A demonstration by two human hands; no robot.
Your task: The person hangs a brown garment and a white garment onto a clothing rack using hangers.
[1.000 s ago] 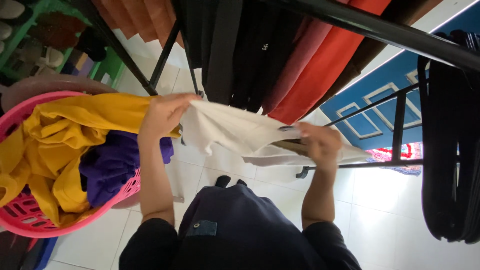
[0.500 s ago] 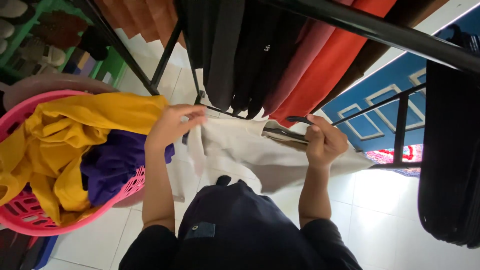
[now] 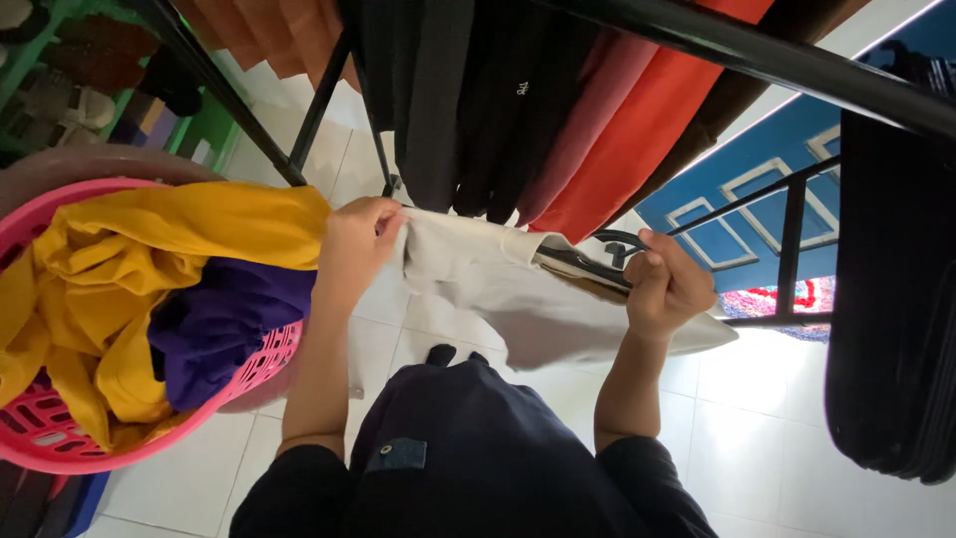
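Note:
I hold a white shirt (image 3: 498,289) in front of me, below a black clothes rack (image 3: 757,60). My left hand (image 3: 357,244) grips the shirt's left shoulder. My right hand (image 3: 662,284) is closed on a black hanger (image 3: 597,261) that sits inside the shirt's neck opening, and on the cloth around it. The shirt hangs down between both hands over the white tiled floor.
A pink laundry basket (image 3: 60,438) at my left holds yellow cloth (image 3: 149,249) and purple cloth (image 3: 219,319). Black, pink and orange-red garments (image 3: 597,130) hang on the rack. Dark clothes (image 3: 886,299) hang at the right. A blue door (image 3: 757,199) stands behind.
The shirt went from spread flat between my hands to hanging on the hanger. My right hand shifted its grip to the hanger's hook end and rose slightly; my left hand moved in.

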